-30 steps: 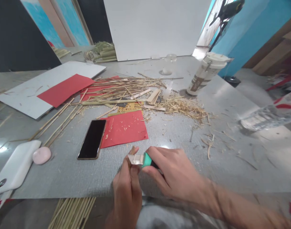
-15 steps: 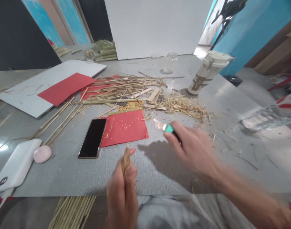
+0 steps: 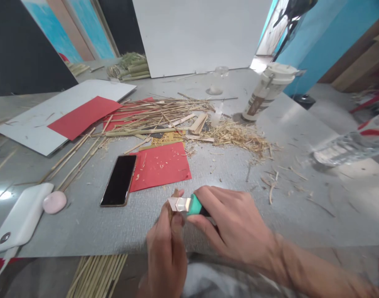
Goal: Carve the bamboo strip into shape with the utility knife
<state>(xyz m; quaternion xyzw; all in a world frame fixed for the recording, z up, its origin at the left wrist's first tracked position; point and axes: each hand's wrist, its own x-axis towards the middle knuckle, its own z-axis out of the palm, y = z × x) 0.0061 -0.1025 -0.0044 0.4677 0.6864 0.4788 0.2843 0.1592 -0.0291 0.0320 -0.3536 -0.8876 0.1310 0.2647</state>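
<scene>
My left hand [image 3: 166,252] is closed around a short bamboo stick [image 3: 173,198] whose tip pokes up above my fingers, near the table's front edge. My right hand [image 3: 236,225] grips a green-handled knife [image 3: 187,204], and its metal blade rests against the tip of the stick. A red paper sheet [image 3: 160,165] dusted with shavings lies just beyond my hands, with a black phone [image 3: 118,180] beside it on the left.
Bamboo strips and straw [image 3: 177,118] are piled mid-table. A lidded cup [image 3: 264,93] and a plastic bottle [image 3: 347,149] sit to the right. A white power bank [image 3: 20,217] and pink case [image 3: 54,202] lie left; a white board with red paper [image 3: 68,114] behind.
Half a second ago my right hand had swung the knife out to the right, away from the stick. It has come back, and the blade is on the stick's tip again.
</scene>
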